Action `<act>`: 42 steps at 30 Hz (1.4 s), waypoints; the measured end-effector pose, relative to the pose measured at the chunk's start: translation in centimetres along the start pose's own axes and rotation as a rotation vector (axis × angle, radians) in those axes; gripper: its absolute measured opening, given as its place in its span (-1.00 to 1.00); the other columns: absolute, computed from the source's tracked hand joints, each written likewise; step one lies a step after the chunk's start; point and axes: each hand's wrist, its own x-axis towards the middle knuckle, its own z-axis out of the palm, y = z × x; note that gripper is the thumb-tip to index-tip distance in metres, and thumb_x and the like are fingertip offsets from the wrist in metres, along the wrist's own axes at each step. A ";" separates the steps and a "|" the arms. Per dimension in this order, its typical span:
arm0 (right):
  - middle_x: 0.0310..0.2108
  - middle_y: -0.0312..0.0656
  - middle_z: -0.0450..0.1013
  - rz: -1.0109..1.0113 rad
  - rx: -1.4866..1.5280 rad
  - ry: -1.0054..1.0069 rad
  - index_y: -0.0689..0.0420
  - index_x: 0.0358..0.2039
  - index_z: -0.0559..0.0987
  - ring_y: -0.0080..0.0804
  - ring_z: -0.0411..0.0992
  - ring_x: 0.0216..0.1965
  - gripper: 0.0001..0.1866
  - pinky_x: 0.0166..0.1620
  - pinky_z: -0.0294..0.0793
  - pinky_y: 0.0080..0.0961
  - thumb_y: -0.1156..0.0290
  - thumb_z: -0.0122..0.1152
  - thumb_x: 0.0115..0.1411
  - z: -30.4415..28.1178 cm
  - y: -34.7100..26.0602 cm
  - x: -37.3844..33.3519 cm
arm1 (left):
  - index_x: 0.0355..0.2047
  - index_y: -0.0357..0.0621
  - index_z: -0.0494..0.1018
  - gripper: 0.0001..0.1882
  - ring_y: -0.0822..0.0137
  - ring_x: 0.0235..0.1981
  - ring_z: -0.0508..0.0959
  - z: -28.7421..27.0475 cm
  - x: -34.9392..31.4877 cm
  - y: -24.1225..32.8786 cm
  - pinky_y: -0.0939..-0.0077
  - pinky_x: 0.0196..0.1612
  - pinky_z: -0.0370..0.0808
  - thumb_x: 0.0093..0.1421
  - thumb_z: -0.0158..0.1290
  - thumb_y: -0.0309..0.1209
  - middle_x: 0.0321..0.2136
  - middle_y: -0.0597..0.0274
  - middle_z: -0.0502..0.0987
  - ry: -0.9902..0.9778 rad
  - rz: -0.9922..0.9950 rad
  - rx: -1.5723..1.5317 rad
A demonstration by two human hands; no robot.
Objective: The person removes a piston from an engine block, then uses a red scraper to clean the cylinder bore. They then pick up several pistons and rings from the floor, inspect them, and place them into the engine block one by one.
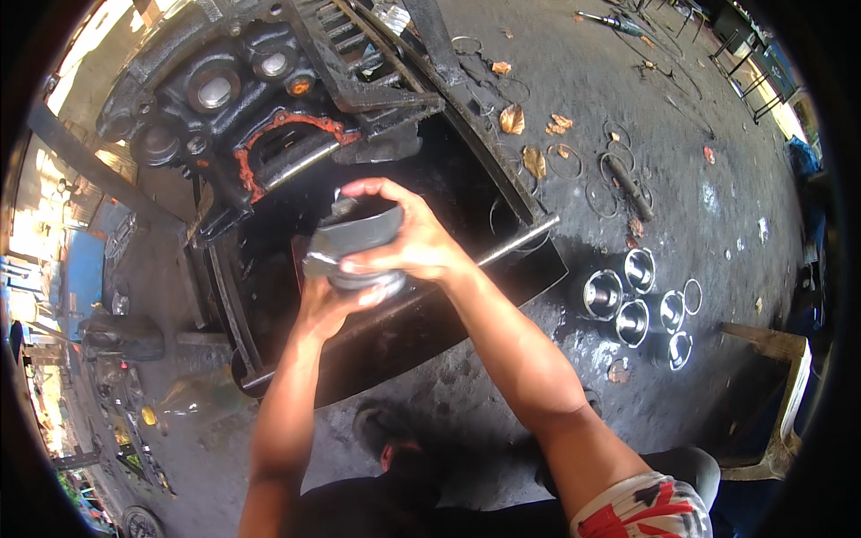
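Observation:
Both hands hold a grey engine piston [363, 235] above a dark tray [413, 327]; it is tilted and partly blurred, with a shiny silver band at its lower end. My right hand [417, 240] wraps round its right side, with fingers over the top and in front. My left hand [330, 309] is closed on it from below and the left, its fingers partly hidden. Beyond the hands stands a black, oily engine block [215, 134] with orange-red sealant along a curved edge.
Several shiny metal cylinders [631, 323] stand on the floor at the right, near a wooden chair [789, 394]. Thin rings [603, 199], dry leaves [534, 161] and a dark rod [630, 186] lie farther off. A metal bar [520, 239] crosses the tray's near side.

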 end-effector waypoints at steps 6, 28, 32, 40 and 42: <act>-0.16 -0.19 0.60 0.066 -0.084 0.107 0.19 0.01 0.58 -0.42 0.51 -0.01 -0.28 0.10 0.50 -0.42 0.30 0.74 -0.18 -1.7 -0.7 1.5 | 0.33 -0.31 0.27 0.00 0.26 0.10 0.56 1.7 1.5 1.8 0.31 0.11 0.58 -0.10 0.44 -0.23 0.10 0.08 0.53 0.050 -0.084 0.156; 0.07 -0.01 0.54 0.020 0.394 0.275 0.06 0.59 -0.23 -0.19 0.55 0.09 0.47 0.21 0.53 -0.25 0.62 0.66 -0.14 0.3 0.9 0.6 | 0.15 -0.26 0.43 -0.21 0.37 -0.23 0.67 0.9 2.2 2.0 0.52 -0.24 0.67 -0.10 0.50 -0.33 -0.17 0.19 0.62 0.110 0.053 -0.009; 0.04 -0.02 0.57 0.069 0.513 0.045 0.16 0.58 -0.25 -0.24 0.56 0.06 0.49 0.23 0.48 -0.28 0.59 0.69 -0.16 -0.5 1.0 0.1 | 0.12 -0.29 0.45 -0.33 0.55 -0.36 0.58 0.0 1.3 1.7 0.64 -0.44 0.49 0.00 0.43 -0.41 -0.28 0.24 0.60 -0.127 -0.081 -0.428; 0.02 -0.06 0.58 0.074 0.449 0.094 0.12 0.54 0.06 -0.30 0.53 0.09 0.40 0.19 0.53 -0.30 0.50 0.80 -0.27 0.1 1.0 0.0 | 0.30 -0.19 0.30 -0.13 0.46 -0.29 0.58 0.5 1.0 0.5 0.69 -0.37 0.51 -0.02 0.41 -0.41 -0.07 0.22 0.54 -0.028 -0.086 -0.378; -0.01 -0.05 0.58 -0.010 0.583 -0.031 0.15 0.52 0.10 -0.28 0.57 0.04 0.36 0.12 0.58 -0.32 0.53 0.78 -0.26 0.0 1.3 -0.3 | 0.29 -0.21 0.29 -0.23 0.50 -0.39 0.56 0.3 0.3 -0.1 0.64 -0.49 0.42 0.08 0.35 -0.43 -0.19 0.25 0.56 -0.185 0.050 -0.437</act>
